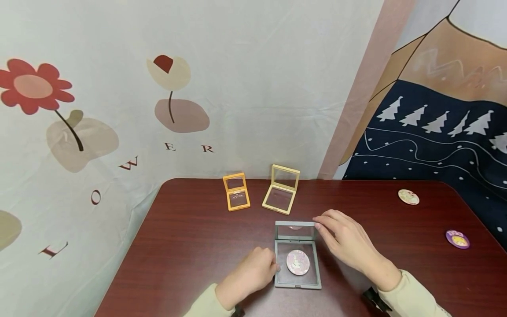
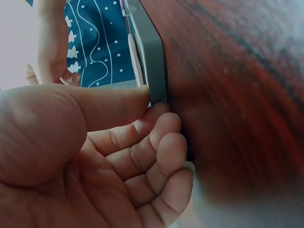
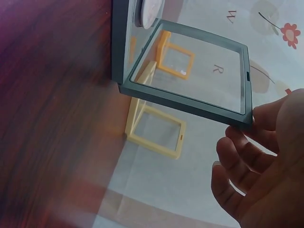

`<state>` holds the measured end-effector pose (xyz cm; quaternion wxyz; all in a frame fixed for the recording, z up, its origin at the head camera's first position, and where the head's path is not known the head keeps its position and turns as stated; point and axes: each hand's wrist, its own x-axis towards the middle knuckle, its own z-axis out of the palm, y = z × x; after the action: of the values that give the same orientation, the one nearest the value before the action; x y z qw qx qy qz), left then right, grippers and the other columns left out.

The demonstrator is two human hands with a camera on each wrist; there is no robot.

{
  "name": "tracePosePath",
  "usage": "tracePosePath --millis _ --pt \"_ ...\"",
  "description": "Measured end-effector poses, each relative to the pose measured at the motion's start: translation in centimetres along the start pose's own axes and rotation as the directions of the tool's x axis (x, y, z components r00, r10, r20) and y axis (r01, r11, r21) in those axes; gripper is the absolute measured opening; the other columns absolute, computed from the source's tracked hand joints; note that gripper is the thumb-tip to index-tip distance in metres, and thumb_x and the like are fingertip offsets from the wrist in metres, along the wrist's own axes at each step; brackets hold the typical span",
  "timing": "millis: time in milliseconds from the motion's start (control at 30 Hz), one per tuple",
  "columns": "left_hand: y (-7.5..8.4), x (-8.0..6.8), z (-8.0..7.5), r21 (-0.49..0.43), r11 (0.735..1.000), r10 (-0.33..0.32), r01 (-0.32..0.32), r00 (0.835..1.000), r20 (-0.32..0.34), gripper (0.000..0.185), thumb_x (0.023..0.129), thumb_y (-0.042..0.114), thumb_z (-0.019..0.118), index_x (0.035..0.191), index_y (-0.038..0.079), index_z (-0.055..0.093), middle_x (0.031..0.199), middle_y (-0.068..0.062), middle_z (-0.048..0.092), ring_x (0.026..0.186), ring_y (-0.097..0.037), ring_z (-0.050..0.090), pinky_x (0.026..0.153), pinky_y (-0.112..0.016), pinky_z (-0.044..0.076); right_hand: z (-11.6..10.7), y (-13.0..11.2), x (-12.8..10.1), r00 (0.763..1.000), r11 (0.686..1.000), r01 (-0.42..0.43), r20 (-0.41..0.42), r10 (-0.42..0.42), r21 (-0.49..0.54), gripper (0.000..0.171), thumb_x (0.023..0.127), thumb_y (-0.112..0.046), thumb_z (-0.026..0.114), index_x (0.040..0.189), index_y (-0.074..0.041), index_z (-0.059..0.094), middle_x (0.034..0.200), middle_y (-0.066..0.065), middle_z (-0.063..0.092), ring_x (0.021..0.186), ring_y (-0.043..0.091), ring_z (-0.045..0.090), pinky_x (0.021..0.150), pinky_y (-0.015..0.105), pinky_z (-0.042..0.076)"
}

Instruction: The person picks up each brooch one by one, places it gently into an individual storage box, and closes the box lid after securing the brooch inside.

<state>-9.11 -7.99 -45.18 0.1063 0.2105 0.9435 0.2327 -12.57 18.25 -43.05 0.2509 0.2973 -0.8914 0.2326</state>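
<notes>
Grey case (image 1: 298, 255): square display case with clear film panes, lying near the front edge of the table, its hinged lid (image 1: 295, 230) standing up at the far side
Badge in case (image 1: 298, 262): round, pale pink print, resting on the film of the base
Left hand (image 1: 250, 275): at the base's left edge; thumb and curled forefinger pinch the grey frame, the other fingers folded beneath, as the left wrist view shows
Right hand (image 1: 348, 242): fingertips hold the top right corner of the raised lid; fingers bent, palm otherwise free
Table (image 1: 190, 237): dark red-brown wood grain
Orange case (image 1: 236, 192): smaller, open, standing far left of centre
Yellow case (image 1: 280, 190): open, just right of the orange one, well beyond the grey case
Cream badge (image 1: 408, 197): loose on the table, far right
Purple badge (image 1: 457, 239): loose, nearer the right edge
Backdrop (image 1: 119, 110): pale cloth printed with flowers and letters; to its right a dark blue cloth (image 1: 435, 145) with white trees
</notes>
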Motion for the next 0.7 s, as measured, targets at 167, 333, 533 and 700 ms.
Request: tracePosePath --millis 167,333,533,700 --pt "-0.1 0.0 0.0 0.011 1.0 0.01 -0.01 1.0 0.004 0.03 0.094 0.015 0.077 0.067 0.016 0.062 0.063 0.008 0.052 0.057 -0.007 0.046 0.057 -0.028 0.044 -0.2 -0.3 -0.6 1.0 0.999 -0.018 0.02 0.018 0.043 0.014 0.092 -0.007 0.077 0.104 -0.013 0.077 0.096 -0.012 0.066 0.083 0.004 0.059 0.071 0.028 0.051" --pt "-0.2 0.1 0.0 0.014 1.0 0.02 -0.02 1.0 0.016 0.028 0.094 0.013 0.075 0.069 0.014 0.063 0.062 0.008 0.052 0.057 -0.006 0.046 0.057 -0.026 0.044 -0.6 -0.8 -1.3 0.998 0.996 -0.041 0.059 0.036 0.084 0.018 0.091 -0.006 0.078 0.106 -0.016 0.077 0.095 -0.016 0.065 0.083 0.0 0.057 0.072 0.024 0.051" --pt "-0.3 0.0 -0.1 -0.011 1.0 0.015 -0.014 0.999 0.031 0.034 0.095 0.01 0.073 0.065 0.015 0.058 0.059 0.009 0.044 0.055 -0.006 0.039 0.053 -0.025 0.04 -0.9 -1.5 -2.4 0.997 0.996 -0.039 0.071 0.033 0.077 0.021 0.088 -0.006 0.081 0.107 -0.014 0.077 0.098 -0.014 0.071 0.086 0.004 0.064 0.073 0.03 0.055" --pt "-0.4 0.0 -0.3 -0.076 0.997 -0.013 0.018 0.998 0.062 0.042 0.098 0.011 0.072 0.062 0.017 0.051 0.058 0.009 0.04 0.053 -0.005 0.036 0.051 -0.024 0.037 -1.0 -2.2 -3.4 0.994 0.994 -0.057 0.101 0.048 0.093 0.021 0.089 -0.007 0.081 0.108 -0.014 0.078 0.101 -0.011 0.074 0.088 0.006 0.067 0.073 0.031 0.057"
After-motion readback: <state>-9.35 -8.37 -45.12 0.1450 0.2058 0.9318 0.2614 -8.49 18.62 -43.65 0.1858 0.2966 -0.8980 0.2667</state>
